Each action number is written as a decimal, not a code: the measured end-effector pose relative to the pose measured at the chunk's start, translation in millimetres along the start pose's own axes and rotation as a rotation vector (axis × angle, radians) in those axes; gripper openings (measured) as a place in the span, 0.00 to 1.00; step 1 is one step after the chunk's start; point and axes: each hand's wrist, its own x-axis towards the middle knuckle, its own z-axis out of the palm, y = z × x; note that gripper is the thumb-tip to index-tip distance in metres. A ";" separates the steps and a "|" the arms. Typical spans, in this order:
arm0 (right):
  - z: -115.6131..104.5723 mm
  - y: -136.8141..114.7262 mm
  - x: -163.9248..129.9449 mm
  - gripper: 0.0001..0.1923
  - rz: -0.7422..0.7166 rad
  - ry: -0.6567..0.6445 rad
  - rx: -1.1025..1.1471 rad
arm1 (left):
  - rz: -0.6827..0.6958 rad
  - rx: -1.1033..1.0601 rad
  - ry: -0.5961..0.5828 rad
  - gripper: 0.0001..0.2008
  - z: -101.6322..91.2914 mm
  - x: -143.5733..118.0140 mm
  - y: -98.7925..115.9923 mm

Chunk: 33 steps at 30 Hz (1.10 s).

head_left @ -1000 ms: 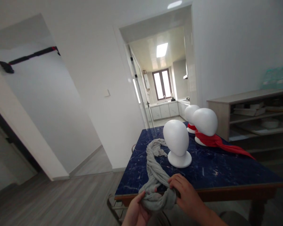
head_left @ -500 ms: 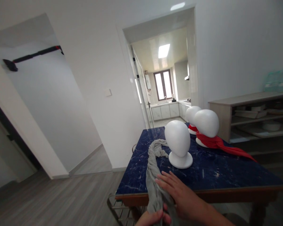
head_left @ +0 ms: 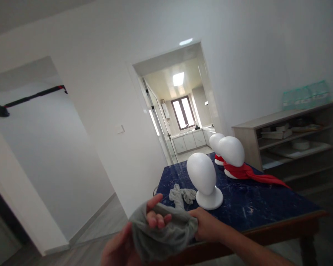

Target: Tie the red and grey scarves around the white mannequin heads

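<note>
Holding gray scarf [head_left: 163, 242] over near left edge of the desk [head_left: 255, 205]; its far end lies just left of the nearest white head [head_left: 201, 173]. Our right hand [head_left: 208, 226] has fingers pinching its right side. Our left hand [head_left: 122, 245] pokes half-curled fingers [head_left: 152, 220] through its loop; we can't tell if they pinch.

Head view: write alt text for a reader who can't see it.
The right hand grips a soft grey cloth, with the left hand among its folds; the cloth's far end lies on a blue marble-patterned table beside a smooth white mannequin head. Two more such heads stand behind, red cloth at their necks.
</note>
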 end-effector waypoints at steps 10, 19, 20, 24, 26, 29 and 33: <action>-194.5 -62.9 -36.0 0.07 0.183 -0.038 -0.217 | 0.064 -0.312 -0.118 0.30 19.4 76.7 56.7; -312.0 -67.8 -48.7 0.11 0.335 0.070 0.184 | -0.107 -0.304 -0.122 0.13 35.9 183.6 60.4; -320.2 -63.3 -50.6 0.11 0.339 0.087 0.247 | -0.115 -0.300 -0.113 0.13 36.1 196.4 61.8; -337.8 -36.4 -51.9 0.10 0.282 0.112 0.510 | -0.080 -0.325 -0.108 0.13 31.4 241.9 65.5; -336.4 -20.7 -44.3 0.09 0.203 0.150 0.677 | -0.041 -0.330 -0.106 0.16 27.0 262.7 63.8; -323.3 -0.5 -20.1 0.07 0.104 0.282 0.920 | 0.042 -0.330 -0.018 0.20 19.9 293.7 54.8; -296.4 20.9 25.3 0.07 0.210 0.498 1.120 | 0.111 -0.338 0.130 0.21 6.8 327.0 32.1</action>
